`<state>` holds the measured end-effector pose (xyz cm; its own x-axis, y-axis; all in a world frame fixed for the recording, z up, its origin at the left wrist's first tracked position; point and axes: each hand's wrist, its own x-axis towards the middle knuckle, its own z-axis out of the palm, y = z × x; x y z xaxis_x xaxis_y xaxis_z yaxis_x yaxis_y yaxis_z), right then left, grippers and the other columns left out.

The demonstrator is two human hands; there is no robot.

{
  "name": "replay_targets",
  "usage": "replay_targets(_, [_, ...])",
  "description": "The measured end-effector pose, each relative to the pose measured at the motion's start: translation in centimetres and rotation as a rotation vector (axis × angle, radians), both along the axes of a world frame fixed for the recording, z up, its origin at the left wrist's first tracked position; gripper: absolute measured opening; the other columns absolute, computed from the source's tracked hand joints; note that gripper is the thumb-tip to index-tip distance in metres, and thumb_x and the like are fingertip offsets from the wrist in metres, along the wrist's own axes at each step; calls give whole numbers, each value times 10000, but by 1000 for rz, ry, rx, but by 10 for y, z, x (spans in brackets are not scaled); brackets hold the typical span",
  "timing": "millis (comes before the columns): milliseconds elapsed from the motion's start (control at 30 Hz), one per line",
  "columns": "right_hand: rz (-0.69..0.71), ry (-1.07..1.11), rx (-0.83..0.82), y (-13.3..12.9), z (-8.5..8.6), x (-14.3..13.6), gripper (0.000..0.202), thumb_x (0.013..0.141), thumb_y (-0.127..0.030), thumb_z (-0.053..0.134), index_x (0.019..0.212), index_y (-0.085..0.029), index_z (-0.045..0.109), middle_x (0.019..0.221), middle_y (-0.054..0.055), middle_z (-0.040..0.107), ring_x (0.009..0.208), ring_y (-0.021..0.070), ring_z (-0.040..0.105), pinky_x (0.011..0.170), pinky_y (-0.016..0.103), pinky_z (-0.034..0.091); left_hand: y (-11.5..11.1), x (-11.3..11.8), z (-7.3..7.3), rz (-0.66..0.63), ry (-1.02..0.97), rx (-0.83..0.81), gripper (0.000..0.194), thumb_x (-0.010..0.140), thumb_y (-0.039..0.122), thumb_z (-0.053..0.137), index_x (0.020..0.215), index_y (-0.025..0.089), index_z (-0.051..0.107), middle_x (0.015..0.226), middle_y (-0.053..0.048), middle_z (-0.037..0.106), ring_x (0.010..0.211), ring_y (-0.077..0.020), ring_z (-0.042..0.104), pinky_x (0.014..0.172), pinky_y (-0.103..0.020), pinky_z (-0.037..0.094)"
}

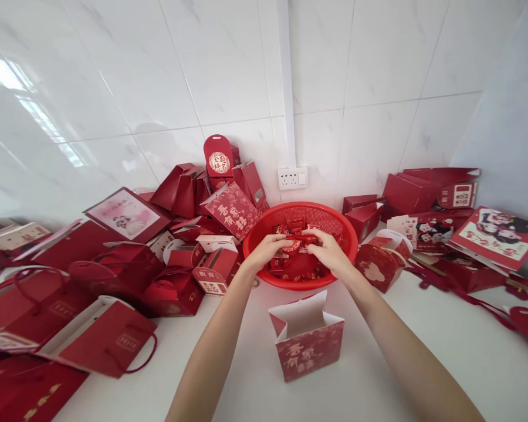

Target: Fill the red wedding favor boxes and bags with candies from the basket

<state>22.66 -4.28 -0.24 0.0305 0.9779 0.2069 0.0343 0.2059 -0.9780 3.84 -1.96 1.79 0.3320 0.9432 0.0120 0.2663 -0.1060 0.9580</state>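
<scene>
Over the red plastic basket (305,284), my left hand (268,249) and my right hand (328,252) face each other. Their fingertips pinch the two ends of a small red wrapped packet (298,237); its exact kind is too small to make out. Beneath and around the hands, the basket holds several red-wrapped sweets (294,224). Between my forearms a red paper gift bag (310,351) with pale lettering stands upright on the white table (250,381), its top open towards me.
Red gift boxes (176,290) and bags (101,334) crowd the left side. More boxes (381,261) and a printed bag (499,234) lie at the right. Behind the basket, a wall socket (293,177) sits on the tiled wall (237,70).
</scene>
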Motion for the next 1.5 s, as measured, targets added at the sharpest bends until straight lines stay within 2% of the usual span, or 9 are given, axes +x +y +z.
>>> replay_targets(267, [22,168,-65,-7,13,0,199,595,-278,804,775,-200,766,796,50,784,752,245,716,719,373,574,-2,0,3,54,-139,-85,419,804,571,672,754,156,636,597,-13,635,520,-119,579,536,-224,447])
replay_targets(433, [-34,326,-98,-7,15,0,311,568,-444,870,717,-207,736,752,61,779,706,266,730,642,371,584,-1,0,0,84,-96,-70,575,845,668,600,586,154,587,462,-24,578,410,-97,479,439,-222,327])
replay_targets(600, [-98,418,-63,-5,14,-1,447,506,-552,903,728,-213,713,728,33,766,706,250,728,662,356,586,0,-1,-4,77,-55,-53,605,721,719,691,535,147,625,446,-24,593,428,-109,484,480,-237,379])
replay_targets(700, [-118,461,-39,-4,14,-2,476,498,-567,907,753,-212,718,737,26,765,722,241,730,691,352,589,0,1,-4,68,-46,-42,524,678,652,765,591,142,684,588,-45,692,578,-146,608,595,-245,477])
replay_targets(900, [-124,512,-10,-2,13,-3,475,495,-546,913,784,-212,737,770,20,769,755,227,733,736,342,591,5,3,-7,87,33,-45,366,840,474,633,773,142,773,866,-110,786,839,-202,726,798,-306,574])
replay_targets(1200, [-146,525,-45,1,12,0,368,579,-464,901,724,-197,694,695,19,743,684,194,723,680,316,587,15,-2,-18,174,454,94,179,703,164,650,544,179,728,635,-69,731,767,-266,724,762,-299,538])
replay_targets(1267, [-144,534,-51,0,13,0,335,595,-428,894,727,-194,694,687,17,740,672,188,721,679,311,587,16,-3,-17,173,540,130,176,709,136,628,651,186,786,777,-85,784,922,-296,735,837,-299,533])
replay_targets(1367, [-144,550,-58,-2,14,-1,282,613,-371,877,739,-193,698,688,14,742,665,186,721,671,305,586,18,-3,-16,154,655,165,377,732,92,573,988,195,831,1160,-104,780,1190,-302,675,994,-298,492])
replay_targets(1500, [-140,567,-68,-4,15,-2,221,618,-298,839,763,-199,704,717,6,758,678,191,730,689,309,598,19,0,-18,44,798,163,535,739,105,609,1237,231,758,1306,-98,724,1204,-293,679,1007,-300,498])
